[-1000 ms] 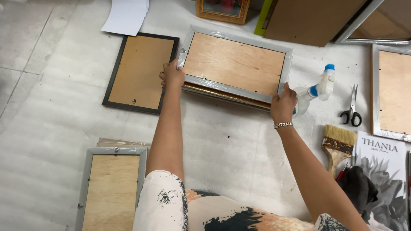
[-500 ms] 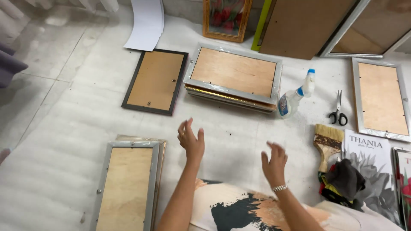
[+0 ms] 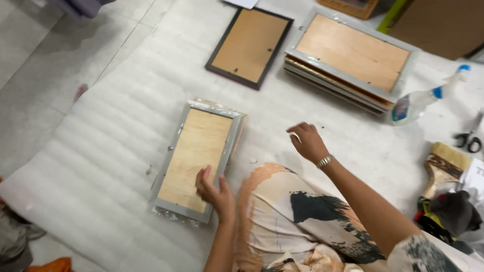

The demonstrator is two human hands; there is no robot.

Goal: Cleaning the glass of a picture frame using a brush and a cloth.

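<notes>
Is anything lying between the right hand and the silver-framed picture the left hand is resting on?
Nothing visible does. The left hand lies on the wooden back of the silver-framed picture. The right hand is raised beside it; between them is only bare white foam sheet and the edge of the person's patterned garment.

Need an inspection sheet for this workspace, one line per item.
Surface: white foam sheet over tiled floor.
Job's things: silver frame face down, wooden back up.
Clutter: black frame, frame stack, spray bottle, scissors, brush, dark cloth.
Grippers: left hand rests on silver frame's lower right edge; right hand open above sheet, holding nothing.
Cables: nothing seen.
Surroundings: brown board at top right.
</notes>
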